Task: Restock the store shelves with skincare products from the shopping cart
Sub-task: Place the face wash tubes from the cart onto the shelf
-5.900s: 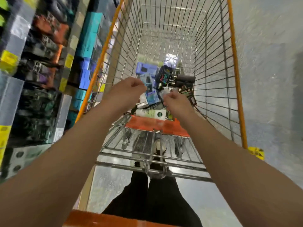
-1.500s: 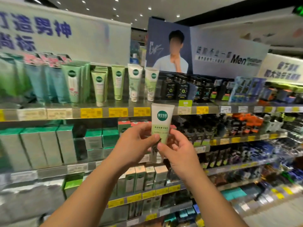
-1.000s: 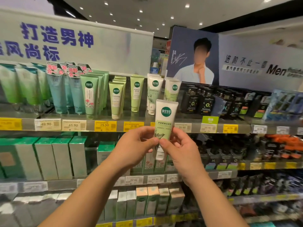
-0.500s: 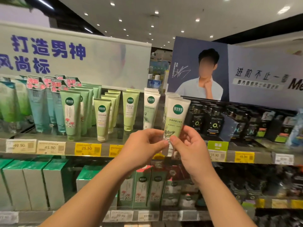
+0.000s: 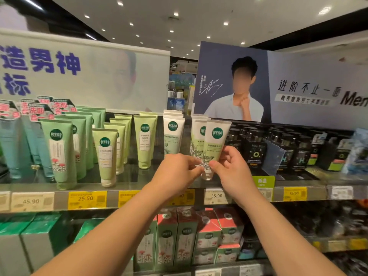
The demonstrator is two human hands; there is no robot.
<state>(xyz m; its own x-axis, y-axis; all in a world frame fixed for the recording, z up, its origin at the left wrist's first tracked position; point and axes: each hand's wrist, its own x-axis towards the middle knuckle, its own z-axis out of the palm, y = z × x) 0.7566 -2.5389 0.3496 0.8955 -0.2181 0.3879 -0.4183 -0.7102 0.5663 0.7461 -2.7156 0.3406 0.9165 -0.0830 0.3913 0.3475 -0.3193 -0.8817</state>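
I hold a white-and-green skincare tube (image 5: 214,144) upright, cap down, just over the front of the top shelf (image 5: 139,178). My right hand (image 5: 231,170) pinches its lower part from the right. On the tube's left side near the cap, the fingertips of my left hand (image 5: 177,172) grip it. Right behind it stands a row of matching tubes (image 5: 199,136). The shopping cart is out of view.
Rows of green tubes (image 5: 105,154) and white tubes (image 5: 172,134) stand left of my hands, black bottles (image 5: 256,148) to the right behind a clear divider (image 5: 272,158). Price tags (image 5: 216,196) line the shelf edge. Boxed products (image 5: 207,232) fill the shelf below.
Both hands carried the tube from the cart up to the top shelf and moved it forward against the row of matching tubes; its cap now sits at shelf level.
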